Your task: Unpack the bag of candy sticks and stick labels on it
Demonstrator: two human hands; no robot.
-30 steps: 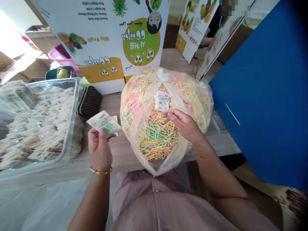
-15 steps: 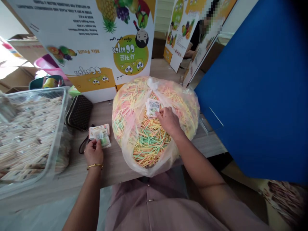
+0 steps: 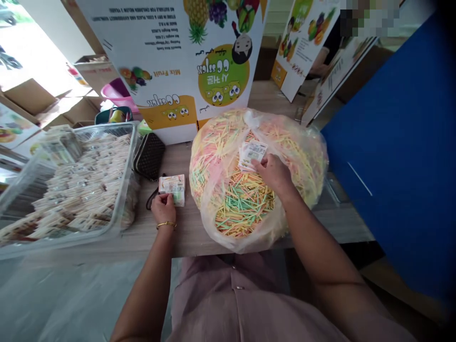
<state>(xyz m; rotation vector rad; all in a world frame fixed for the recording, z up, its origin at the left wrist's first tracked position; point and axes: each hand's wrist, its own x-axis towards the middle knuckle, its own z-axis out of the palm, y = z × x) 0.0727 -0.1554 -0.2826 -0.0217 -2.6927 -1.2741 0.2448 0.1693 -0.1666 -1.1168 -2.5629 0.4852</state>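
Observation:
A big clear plastic bag [image 3: 313, 161] bulges with thin candy sticks [image 3: 245, 202] in yellow, green, orange and pink. On top of it lie small printed packets [image 3: 245, 164]. My right hand [image 3: 276, 175] is closed, thumb and fingertips pinching the edge of one printed packet [image 3: 254, 151] above the others. Left of the bag, a short stack of printed packets [image 3: 176, 183] rests on the table. At its near edge my left hand [image 3: 164, 207] is closed on a packet [image 3: 178, 197] with green showing through. Part of that packet is hidden by the fingers.
A clear plastic tub [image 3: 124, 190] full of filled packets stands at the left. Beside it are a dark textured pouch [image 3: 149, 156] and its strap. Printed cartons [image 3: 171, 95] stand behind the bag, and a blue panel [image 3: 399, 156] rises at the right. Another person sits behind the cartons.
The view has swung left. My left hand's packet has moved up onto the table stack, overlapping it more. In my right hand, the packet is now tilted and offset from those beneath it.

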